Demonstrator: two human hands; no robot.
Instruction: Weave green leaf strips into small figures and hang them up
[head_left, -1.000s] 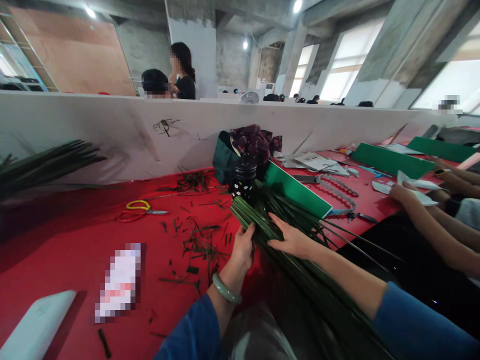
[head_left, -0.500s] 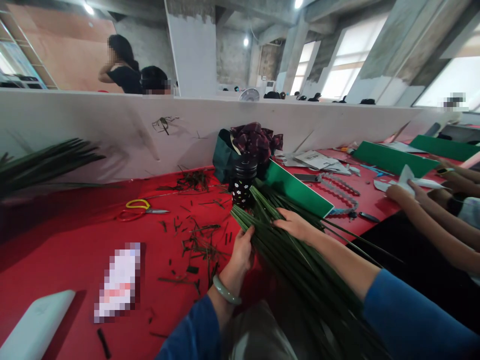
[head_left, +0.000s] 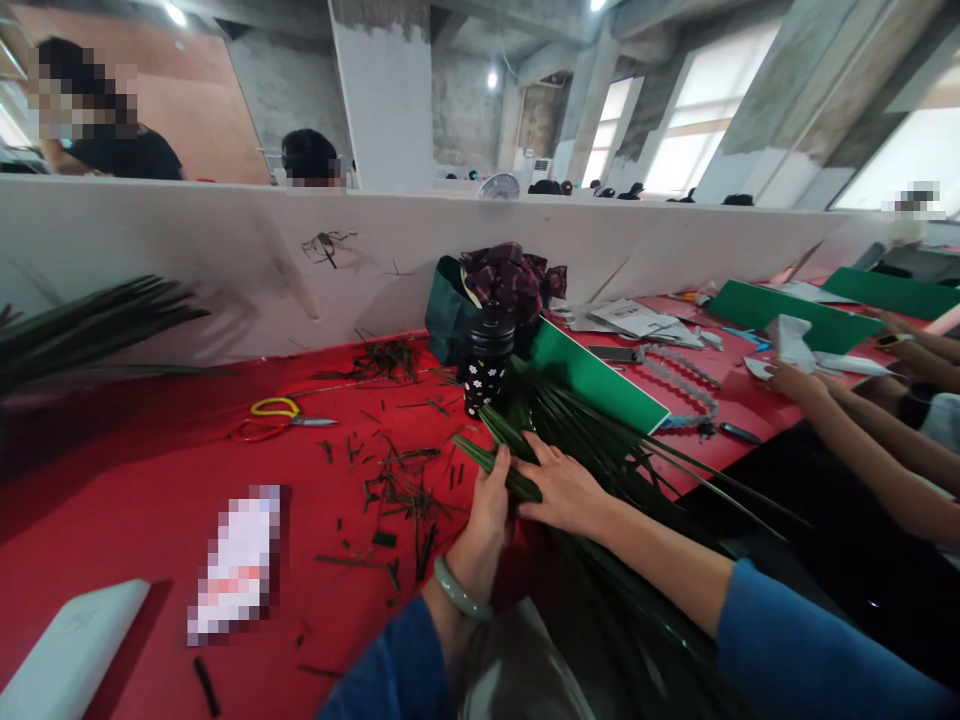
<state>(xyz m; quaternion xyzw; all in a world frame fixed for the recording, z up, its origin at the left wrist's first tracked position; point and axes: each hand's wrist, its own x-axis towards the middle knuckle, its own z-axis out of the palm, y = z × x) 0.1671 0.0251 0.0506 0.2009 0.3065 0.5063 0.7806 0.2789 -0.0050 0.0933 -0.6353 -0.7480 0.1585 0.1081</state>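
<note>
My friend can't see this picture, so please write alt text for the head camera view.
A person's left hand grips long green leaves at a red table, the right hand against them. Leaf scraps and scissors lie to the left; a black, flowered cup stands beyond the hands.

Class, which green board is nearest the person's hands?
The green board beside the flowered cup, closest to the right hand; the other boards stand farther right.
</note>
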